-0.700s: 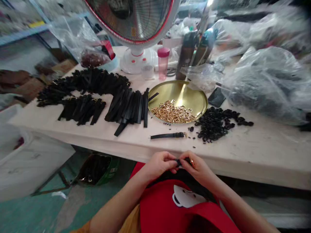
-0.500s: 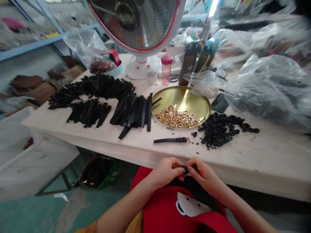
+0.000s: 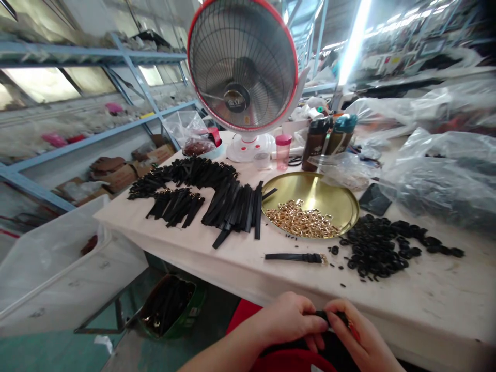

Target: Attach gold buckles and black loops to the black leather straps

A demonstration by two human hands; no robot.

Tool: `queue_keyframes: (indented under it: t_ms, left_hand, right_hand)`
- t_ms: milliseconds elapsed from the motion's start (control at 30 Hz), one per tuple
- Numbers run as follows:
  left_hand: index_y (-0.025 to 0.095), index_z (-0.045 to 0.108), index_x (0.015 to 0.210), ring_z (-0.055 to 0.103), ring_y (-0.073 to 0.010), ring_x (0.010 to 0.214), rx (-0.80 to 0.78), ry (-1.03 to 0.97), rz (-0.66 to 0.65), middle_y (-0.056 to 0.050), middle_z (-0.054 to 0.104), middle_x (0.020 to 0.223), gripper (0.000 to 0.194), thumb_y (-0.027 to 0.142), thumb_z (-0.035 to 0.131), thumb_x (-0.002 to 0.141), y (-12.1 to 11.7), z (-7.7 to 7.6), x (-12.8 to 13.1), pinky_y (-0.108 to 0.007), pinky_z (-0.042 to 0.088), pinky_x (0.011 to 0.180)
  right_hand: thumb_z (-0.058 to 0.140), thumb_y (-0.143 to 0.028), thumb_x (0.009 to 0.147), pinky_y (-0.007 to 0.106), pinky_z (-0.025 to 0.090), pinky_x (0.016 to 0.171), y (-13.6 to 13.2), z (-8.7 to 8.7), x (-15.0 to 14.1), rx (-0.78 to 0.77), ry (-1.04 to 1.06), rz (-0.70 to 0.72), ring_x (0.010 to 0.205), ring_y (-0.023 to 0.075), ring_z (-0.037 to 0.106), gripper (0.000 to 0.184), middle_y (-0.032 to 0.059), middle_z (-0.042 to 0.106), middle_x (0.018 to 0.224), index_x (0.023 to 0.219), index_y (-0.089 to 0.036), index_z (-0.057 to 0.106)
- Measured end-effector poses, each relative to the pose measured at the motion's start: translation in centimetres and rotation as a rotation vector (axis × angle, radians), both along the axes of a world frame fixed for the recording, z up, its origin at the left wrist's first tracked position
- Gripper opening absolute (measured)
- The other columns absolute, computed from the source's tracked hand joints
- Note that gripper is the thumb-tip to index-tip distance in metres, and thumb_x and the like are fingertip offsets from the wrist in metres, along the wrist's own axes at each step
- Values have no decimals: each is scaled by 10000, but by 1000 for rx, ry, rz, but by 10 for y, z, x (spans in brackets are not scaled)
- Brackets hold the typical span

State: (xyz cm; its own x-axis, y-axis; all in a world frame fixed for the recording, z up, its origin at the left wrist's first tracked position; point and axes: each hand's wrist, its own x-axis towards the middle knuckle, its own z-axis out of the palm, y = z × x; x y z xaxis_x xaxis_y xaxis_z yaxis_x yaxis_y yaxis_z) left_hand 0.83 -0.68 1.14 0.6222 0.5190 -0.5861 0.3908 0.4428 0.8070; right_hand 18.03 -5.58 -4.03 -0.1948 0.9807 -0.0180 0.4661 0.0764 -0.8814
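Note:
My left hand [image 3: 296, 320] and my right hand [image 3: 354, 333] are close together in front of the table's near edge. Both pinch a small dark strap [image 3: 321, 314], mostly covered by the fingers. Something red-orange [image 3: 353, 328] shows by my right fingers; its kind is unclear. On the table just beyond lies a black strap [image 3: 292, 257] with a gold buckle [image 3: 323, 259]. Gold buckles [image 3: 302, 219] are heaped in a round gold tray [image 3: 333, 194]. Black loops [image 3: 374, 248] form a loose pile to its right, and black straps [image 3: 232, 206] lie bunched to its left.
A large fan [image 3: 244, 67] stands at the back. Near it are a pink-lidded cup [image 3: 283, 152] and dark bottles [image 3: 315, 144]. Clear plastic bags [image 3: 445, 175] cover the right rear. A white bin [image 3: 50, 258] and green basket [image 3: 170, 305] sit lower left.
The camera view has tilted up, so the table and hands appear lower and further right. Both hands still pinch the dark strap; the things on the table look unmoved.

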Motion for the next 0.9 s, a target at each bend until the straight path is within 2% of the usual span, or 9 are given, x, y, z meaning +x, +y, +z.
queue_keyframes:
  t_ms: [133,267,367,467,567,633,767,900]
  left_hand:
    - [141,507,665,479,-72,430,3,-11,-91,21,553,557,115,175,418,729,3,5,-7,-206,396,500]
    - [131,518,682,499,-80,487,113,36,-62,0,573,597,177,267,433,757,8,12,-8,-202,394,510]
    - [131,514,691,501,-82,491,154,38,-117,-8,583,617,213,306,427,775,14,16,-6,-201,389,502]
    - [133,512,699,500,-75,494,129,1,-189,-13,594,648,236,320,407,798,21,20,-9,-192,378,496]
    - [127,524,714,495,-73,507,109,-19,-190,-20,599,667,294,376,402,814,25,22,-12,-189,372,502]
    - [125,523,699,484,-71,495,111,-19,-169,-18,590,652,324,406,406,812,26,21,-11,-188,364,492]
    - [132,500,685,461,-65,461,124,-5,-125,-1,563,610,328,415,395,813,24,13,-3,-185,352,468]
    - [138,489,686,438,-57,445,206,50,-141,23,522,580,307,382,364,826,24,12,0,-177,332,449]
  right_hand:
    - [375,-368,860,251,480,668,1,7,-4,-35,49,-32,742,170,595,229,36,626,780,867,-209,539]
    - [385,-369,852,269,472,700,8,16,-10,-35,98,-24,770,174,583,232,38,616,801,871,-202,545]
    - [394,-374,846,273,462,694,13,23,-9,-45,127,-60,754,170,567,232,31,598,788,862,-198,545]
    - [394,-391,845,255,450,635,17,29,-6,-124,165,-71,689,150,543,245,15,573,756,888,-195,533]
    - [372,-406,856,232,415,534,19,31,-2,-237,225,-38,564,119,487,274,-13,530,684,969,-193,503]
    - [377,-396,858,232,412,544,21,31,-1,-241,239,-11,572,115,485,269,-8,537,710,984,-194,501]
    - [408,-354,848,253,434,680,23,29,2,-162,202,12,746,144,536,226,23,573,837,951,-192,527]
    - [376,-353,857,253,442,659,21,29,-1,-155,201,-88,730,145,546,242,26,581,817,964,-183,511]
